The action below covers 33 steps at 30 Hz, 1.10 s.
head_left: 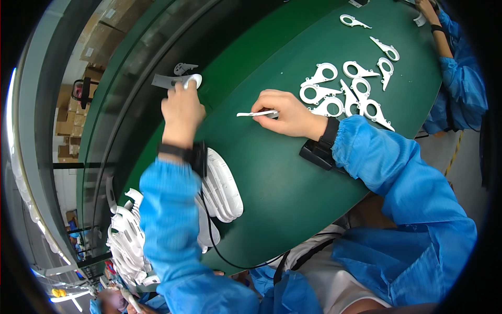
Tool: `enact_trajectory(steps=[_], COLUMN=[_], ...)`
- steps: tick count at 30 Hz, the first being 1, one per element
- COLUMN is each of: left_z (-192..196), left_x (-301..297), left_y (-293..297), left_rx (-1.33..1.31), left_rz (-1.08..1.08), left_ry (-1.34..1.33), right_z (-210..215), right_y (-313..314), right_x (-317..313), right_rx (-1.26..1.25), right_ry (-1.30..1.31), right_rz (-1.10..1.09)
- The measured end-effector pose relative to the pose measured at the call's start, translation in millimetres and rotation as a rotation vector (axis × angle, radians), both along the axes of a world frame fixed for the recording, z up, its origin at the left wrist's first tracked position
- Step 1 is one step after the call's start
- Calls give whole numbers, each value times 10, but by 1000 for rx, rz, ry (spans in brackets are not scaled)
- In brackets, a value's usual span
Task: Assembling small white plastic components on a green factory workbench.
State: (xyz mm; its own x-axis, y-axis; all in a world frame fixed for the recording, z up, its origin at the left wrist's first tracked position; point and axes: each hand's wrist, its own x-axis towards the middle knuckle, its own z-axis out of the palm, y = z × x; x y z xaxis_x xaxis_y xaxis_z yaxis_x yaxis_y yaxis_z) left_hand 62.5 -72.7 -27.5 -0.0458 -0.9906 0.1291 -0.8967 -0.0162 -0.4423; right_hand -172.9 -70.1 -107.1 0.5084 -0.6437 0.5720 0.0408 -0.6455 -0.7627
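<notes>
My left hand (183, 112) reaches out over the far left edge of the green table, its fingers closed at a white rounded plastic piece (194, 80). Just beyond the fingertips are a flat pale piece (163, 80) and a ring-shaped part (184, 68). Above the table's middle, my right hand (287, 112) pinches a thin white plastic part (246, 114), seen almost edge-on, so its full shape is hidden. To the right of that hand lies a loose group of white ring-shaped parts with tapered tails (314, 93).
Stacked long white curved shells (224, 186) lie beside my left forearm. A pile of white plastic parts (125, 238) stands farther left. A black cable (217, 248) runs from my left wrist across the table (282, 193). Another person's blue sleeve (463, 78) is at the right.
</notes>
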Motion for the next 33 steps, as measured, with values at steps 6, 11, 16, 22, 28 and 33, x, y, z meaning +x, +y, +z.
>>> enact_trajectory(steps=[6,11,16,22,28,33], left_z=[-453,-437,-277,314,615,703], left_x=[530,556,730,999,798,601], left_y=[-853,-820,-674,-497,-179,-66], left_rx=[303,268,-229,-249,-16,21], left_rz=[126,-72,-147,256,195,157], left_ry=[53,251,649,1433,1704,1732], right_z=[-1,-76,-50,-59,-31,-2], right_y=[40,-17,-35,-23,15,17], right_x=[61,47,61,64,41,23], right_rx=[35,49,86,126,198,223], right_ry=[-4,-34,18,-32,-26,16], right_rz=[36,0,15,27,27,34])
